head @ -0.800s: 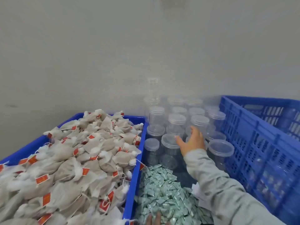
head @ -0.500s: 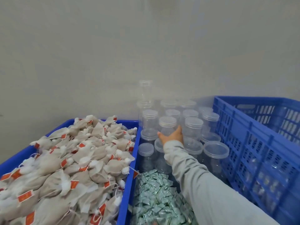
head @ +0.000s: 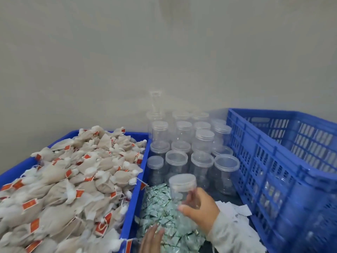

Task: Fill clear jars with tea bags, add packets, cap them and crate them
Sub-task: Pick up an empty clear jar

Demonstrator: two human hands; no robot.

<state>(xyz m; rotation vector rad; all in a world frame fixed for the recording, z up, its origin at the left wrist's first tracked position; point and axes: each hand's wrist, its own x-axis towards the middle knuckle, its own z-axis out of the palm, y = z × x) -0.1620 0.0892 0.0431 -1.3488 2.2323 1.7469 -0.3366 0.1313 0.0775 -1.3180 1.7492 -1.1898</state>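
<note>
Right hand [head: 199, 207] grips a capped clear jar [head: 182, 189] above packets [head: 160, 207]; left hand [head: 152, 241] rests flat there.

Blue bins [head: 135, 201] — tea bags [head: 76, 181], jars [head: 200, 141]

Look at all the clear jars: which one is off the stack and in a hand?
The capped jar nearest the camera, gripped by the right hand above the green packets. All the others stand untouched in rows behind it.
</note>
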